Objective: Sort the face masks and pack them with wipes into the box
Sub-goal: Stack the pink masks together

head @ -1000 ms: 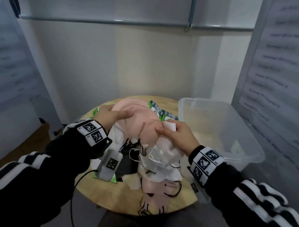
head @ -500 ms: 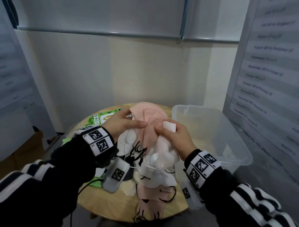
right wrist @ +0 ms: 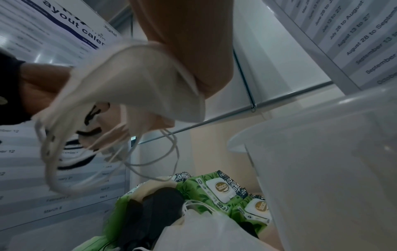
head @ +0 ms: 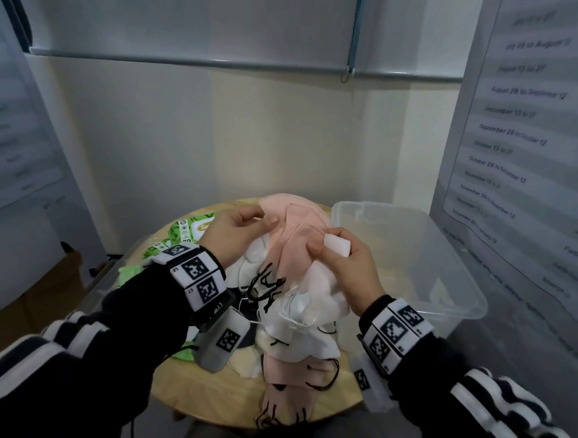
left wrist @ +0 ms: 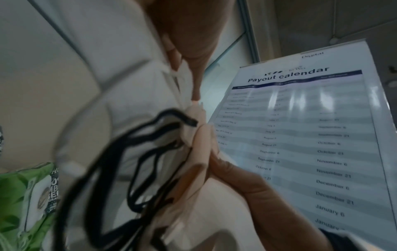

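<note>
Above the counter [head: 222,397], just left of the box [head: 411,243], the left hand [head: 235,234] pinches the pink mask [head: 293,225] while the right hand [head: 346,269] grips the white masks [head: 317,283]. Peeling slowly should keep the black loops [head: 265,284] from snagging. Wipes [head: 195,226] lie left of the box.

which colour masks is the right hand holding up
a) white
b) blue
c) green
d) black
a: the right hand pinches a bunch of white masks with white ear loops, next to the pink masks that the left hand holds.
</note>
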The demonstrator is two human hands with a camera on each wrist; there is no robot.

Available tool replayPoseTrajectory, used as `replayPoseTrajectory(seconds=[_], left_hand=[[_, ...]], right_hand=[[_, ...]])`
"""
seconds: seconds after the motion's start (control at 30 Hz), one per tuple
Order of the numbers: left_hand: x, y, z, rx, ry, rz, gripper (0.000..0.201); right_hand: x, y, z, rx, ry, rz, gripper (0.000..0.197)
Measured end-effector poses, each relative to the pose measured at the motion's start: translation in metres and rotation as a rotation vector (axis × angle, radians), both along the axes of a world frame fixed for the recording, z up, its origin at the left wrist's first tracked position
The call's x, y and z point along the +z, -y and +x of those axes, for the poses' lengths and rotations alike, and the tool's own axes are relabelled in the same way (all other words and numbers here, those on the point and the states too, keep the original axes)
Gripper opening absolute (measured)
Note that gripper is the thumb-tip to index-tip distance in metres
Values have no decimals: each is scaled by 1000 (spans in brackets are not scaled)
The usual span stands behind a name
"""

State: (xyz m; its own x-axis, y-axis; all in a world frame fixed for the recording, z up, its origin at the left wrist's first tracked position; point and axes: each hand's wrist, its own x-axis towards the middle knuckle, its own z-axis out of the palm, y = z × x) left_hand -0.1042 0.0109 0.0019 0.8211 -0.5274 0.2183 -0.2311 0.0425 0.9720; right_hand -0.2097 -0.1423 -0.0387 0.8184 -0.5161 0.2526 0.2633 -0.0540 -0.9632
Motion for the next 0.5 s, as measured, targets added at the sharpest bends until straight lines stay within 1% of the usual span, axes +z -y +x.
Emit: replayPoseTrajectory(seconds=[0.03, 0.1, 0.17, 0.23, 0.3, 0.37, 0.43, 0.5], left_hand=[[1, 0, -2, -3, 13, 1, 4], [2, 1, -4, -16, 30, 1, 10], [3, 2, -6, -38, 48, 9, 12], [4, 3, -8, -40, 79, 31, 14], [3, 4, -9, -41, 130, 44, 11], [3, 4, -8, -40, 166, 58, 17], [0, 4, -7, -51, 197, 90, 21], [-1, 4, -10, -53, 196, 90, 15]], right_hand=[[0, -1, 0, -7, 5, -14, 19], [-1, -4, 1, -43, 32, -45, 23], [0, -8, 1, -69, 56, -75, 33], [2, -12, 0, -52, 54, -111, 44], [4, -14, -1, -33, 46, -147, 49], [5, -13, -1, -46, 47, -138, 46], [5, -12, -1, -70, 55, -122, 39], [6, -12, 0, -82, 52, -139, 33]])
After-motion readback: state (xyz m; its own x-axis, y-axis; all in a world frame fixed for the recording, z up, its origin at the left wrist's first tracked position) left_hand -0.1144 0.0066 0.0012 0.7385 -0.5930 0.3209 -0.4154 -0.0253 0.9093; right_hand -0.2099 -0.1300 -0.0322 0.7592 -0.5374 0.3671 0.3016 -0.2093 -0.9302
